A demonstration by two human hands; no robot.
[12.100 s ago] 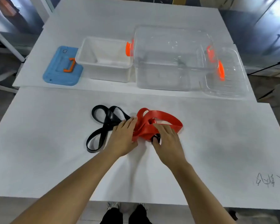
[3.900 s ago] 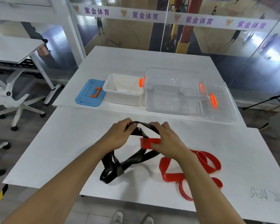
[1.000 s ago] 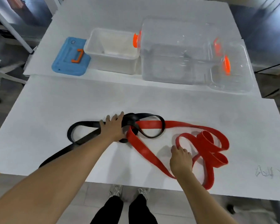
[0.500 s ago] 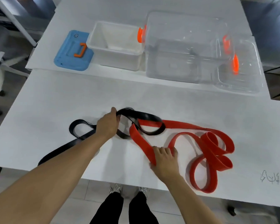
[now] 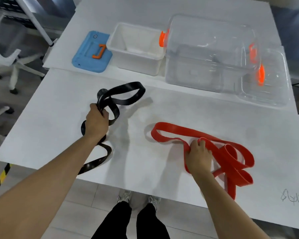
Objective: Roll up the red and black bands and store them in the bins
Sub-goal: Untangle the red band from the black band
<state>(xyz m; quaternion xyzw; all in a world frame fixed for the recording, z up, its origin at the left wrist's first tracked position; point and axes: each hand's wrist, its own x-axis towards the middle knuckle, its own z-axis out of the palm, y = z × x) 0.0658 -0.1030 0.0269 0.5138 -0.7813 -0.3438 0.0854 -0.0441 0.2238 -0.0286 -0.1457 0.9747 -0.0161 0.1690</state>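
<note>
My left hand (image 5: pixel 96 121) grips the black band (image 5: pixel 123 99) and holds part of it lifted above the table, its loops blurred; the band's tail runs under my forearm to the near table edge. My right hand (image 5: pixel 198 156) grips the red band (image 5: pixel 176 133), which lies in loose loops on the table's right side. The two bands are apart from each other. At the back stand an open white bin (image 5: pixel 136 49) and a larger clear bin (image 5: pixel 209 54).
A blue lid with an orange handle (image 5: pixel 91 52) lies left of the white bin. A clear lid with orange clips (image 5: pixel 266 78) leans at the clear bin's right. An office chair (image 5: pixel 7 57) stands off the table's left. Pen scribbles (image 5: pixel 292 198) mark the near right corner.
The bands were tangled together half a second ago and are now separate. My left hand has lifted the black band leftward and up; my right hand has pulled the red band to the right.
</note>
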